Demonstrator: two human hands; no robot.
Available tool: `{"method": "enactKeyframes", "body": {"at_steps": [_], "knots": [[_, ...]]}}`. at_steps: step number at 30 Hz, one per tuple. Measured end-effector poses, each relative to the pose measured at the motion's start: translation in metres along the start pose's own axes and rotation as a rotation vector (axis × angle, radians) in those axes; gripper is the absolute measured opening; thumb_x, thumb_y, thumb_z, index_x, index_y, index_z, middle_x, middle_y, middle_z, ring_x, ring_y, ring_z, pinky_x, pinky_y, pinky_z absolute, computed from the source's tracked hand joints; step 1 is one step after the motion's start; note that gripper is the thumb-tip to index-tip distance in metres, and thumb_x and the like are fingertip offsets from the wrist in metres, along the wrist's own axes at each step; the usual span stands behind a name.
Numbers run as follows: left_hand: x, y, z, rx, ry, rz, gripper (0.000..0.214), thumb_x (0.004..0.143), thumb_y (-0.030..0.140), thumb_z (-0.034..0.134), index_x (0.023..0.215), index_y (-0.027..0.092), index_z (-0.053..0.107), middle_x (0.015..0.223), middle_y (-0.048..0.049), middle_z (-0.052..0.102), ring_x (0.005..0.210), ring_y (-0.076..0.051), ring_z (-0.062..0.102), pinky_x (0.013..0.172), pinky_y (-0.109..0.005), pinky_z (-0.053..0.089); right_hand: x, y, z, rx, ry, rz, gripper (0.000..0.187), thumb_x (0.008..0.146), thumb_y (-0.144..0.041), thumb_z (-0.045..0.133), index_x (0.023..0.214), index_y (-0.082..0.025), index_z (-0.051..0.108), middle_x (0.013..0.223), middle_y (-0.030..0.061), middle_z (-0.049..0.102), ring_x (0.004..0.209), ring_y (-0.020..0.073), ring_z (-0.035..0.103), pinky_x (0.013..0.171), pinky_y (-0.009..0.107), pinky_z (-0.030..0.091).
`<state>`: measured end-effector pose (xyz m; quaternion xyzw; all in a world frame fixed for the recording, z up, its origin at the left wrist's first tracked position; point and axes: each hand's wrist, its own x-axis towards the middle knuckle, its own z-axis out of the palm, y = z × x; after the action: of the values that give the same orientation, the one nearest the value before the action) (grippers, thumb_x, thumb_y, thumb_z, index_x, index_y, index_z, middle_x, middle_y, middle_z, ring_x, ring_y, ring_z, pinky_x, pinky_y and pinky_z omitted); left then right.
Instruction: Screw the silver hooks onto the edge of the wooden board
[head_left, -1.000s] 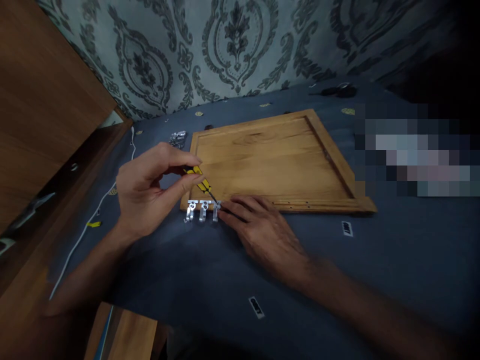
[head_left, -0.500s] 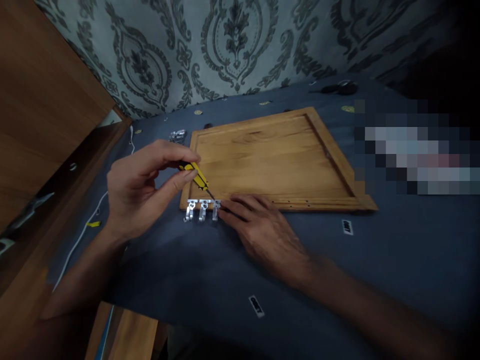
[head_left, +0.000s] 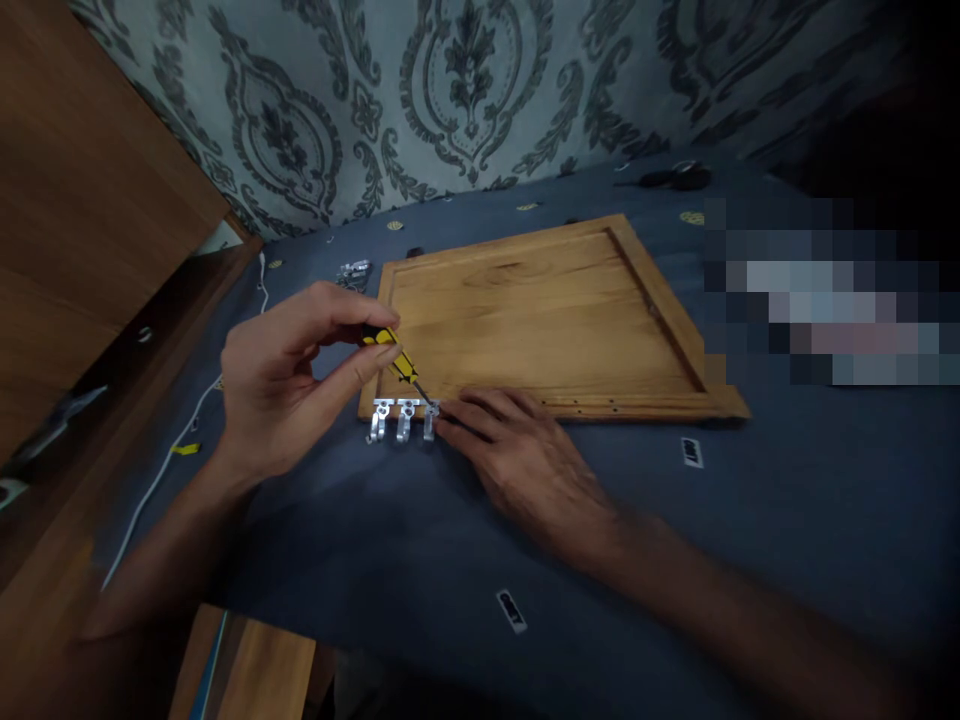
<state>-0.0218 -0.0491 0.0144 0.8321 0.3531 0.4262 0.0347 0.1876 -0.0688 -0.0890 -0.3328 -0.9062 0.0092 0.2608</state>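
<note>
My left hand (head_left: 289, 380) pinches a small yellow-and-black screwdriver (head_left: 396, 362) between thumb and fingers. Its tip points down at the rightmost of three silver metal hooks (head_left: 403, 417) fixed along the near edge of a framed wooden board (head_left: 540, 310). My right hand (head_left: 517, 455) lies on the blue cloth beside that hook, its fingertips pressed against the hook and the board's edge. The board lies flat on the cloth.
More silver hooks (head_left: 354, 273) lie past the board's far left corner. A white cable (head_left: 176, 440) runs along the left. Brown wooden furniture (head_left: 90, 200) stands at the left, patterned wallpaper behind. Dark objects (head_left: 675, 178) lie at the far right.
My left hand has shifted slightly while turning the screwdriver at the rightmost hook. My right hand stays in the same place.
</note>
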Motion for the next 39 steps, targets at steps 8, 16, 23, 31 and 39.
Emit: {"method": "enactKeyframes", "body": {"at_steps": [8, 16, 23, 31, 39], "knots": [[-0.0015, 0.0015, 0.0015, 0.032, 0.029, 0.011, 0.019, 0.087, 0.016, 0.075, 0.101, 0.029, 0.071, 0.088, 0.0030, 0.071, 0.080, -0.014, 0.068, 0.067, -0.029, 0.060, 0.0004, -0.0005, 0.0003, -0.008, -0.003, 0.006, 0.033, 0.087, -0.003, 0.058, 0.112, -0.019, 0.070, 0.118, 0.0068, 0.074, 0.112, 0.0255, 0.060, 0.094, 0.041, 0.047], [-0.0020, 0.0025, 0.0020, 0.007, 0.024, -0.001, 0.025, 0.084, 0.013, 0.076, 0.103, 0.030, 0.071, 0.089, 0.0029, 0.070, 0.081, -0.014, 0.068, 0.068, -0.030, 0.062, -0.0007, 0.0000, 0.0001, 0.007, -0.004, 0.000, 0.033, 0.086, -0.003, 0.060, 0.114, -0.018, 0.070, 0.118, 0.0085, 0.073, 0.113, 0.0269, 0.059, 0.095, 0.043, 0.046], [-0.0021, 0.0004, 0.0027, 0.046, 0.051, 0.034, 0.023, 0.084, 0.015, 0.077, 0.102, 0.028, 0.072, 0.086, 0.0033, 0.070, 0.076, -0.012, 0.067, 0.065, -0.026, 0.061, 0.0000, -0.0009, -0.0017, 0.006, -0.017, 0.013, 0.035, 0.087, -0.003, 0.058, 0.114, -0.020, 0.071, 0.118, 0.0080, 0.074, 0.114, 0.0266, 0.060, 0.095, 0.044, 0.047], [-0.0026, 0.0022, 0.0012, 0.056, 0.047, 0.013, 0.025, 0.085, 0.013, 0.075, 0.103, 0.030, 0.072, 0.087, 0.0037, 0.069, 0.078, -0.014, 0.067, 0.065, -0.030, 0.060, 0.0001, -0.0007, -0.0010, -0.007, -0.013, 0.014, 0.033, 0.087, -0.002, 0.058, 0.113, -0.019, 0.071, 0.118, 0.0073, 0.074, 0.113, 0.0264, 0.061, 0.094, 0.042, 0.047], [-0.0025, 0.0022, 0.0018, 0.060, 0.041, 0.003, 0.020, 0.085, 0.015, 0.075, 0.101, 0.027, 0.072, 0.086, 0.0035, 0.070, 0.077, -0.014, 0.068, 0.063, -0.030, 0.062, 0.0000, -0.0009, -0.0013, -0.007, -0.019, 0.008, 0.033, 0.086, -0.004, 0.061, 0.113, -0.019, 0.070, 0.120, 0.0080, 0.074, 0.113, 0.0269, 0.061, 0.094, 0.043, 0.047]]}}
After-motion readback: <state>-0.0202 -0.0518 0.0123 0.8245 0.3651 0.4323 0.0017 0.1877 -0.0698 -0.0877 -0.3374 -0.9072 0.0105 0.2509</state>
